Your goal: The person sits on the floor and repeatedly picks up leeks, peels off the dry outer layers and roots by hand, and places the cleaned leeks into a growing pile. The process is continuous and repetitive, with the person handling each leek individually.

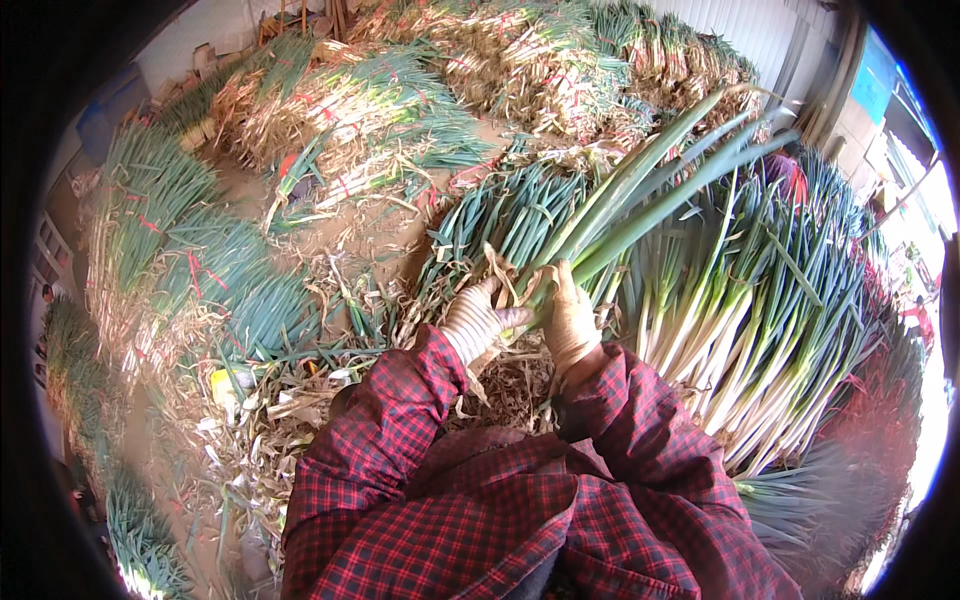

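Both hands wear pale wrappings or gloves with bare-looking fingertips on the left one. My left hand (478, 318) and my right hand (571, 319) grip a large scallion (626, 240) from either side, near its lower leaves. Its thick green leaves slant up to the right, away from me. Dry husk strips hang by my left hand, and the scallion's lower end is mostly hidden. Just right of my right hand lies a wide row of scallions with white stalks (712, 345). Beyond my hands is a heap of darker green scallion leaves (517, 210).
Bundled scallions with red ties (255, 300) lie at the left, and larger piles of bundles (525, 67) stand at the back. Dry leaf scraps (262, 450) cover the floor at lower left. A person in red and dark clothing (786, 176) is partly visible behind the row at right.
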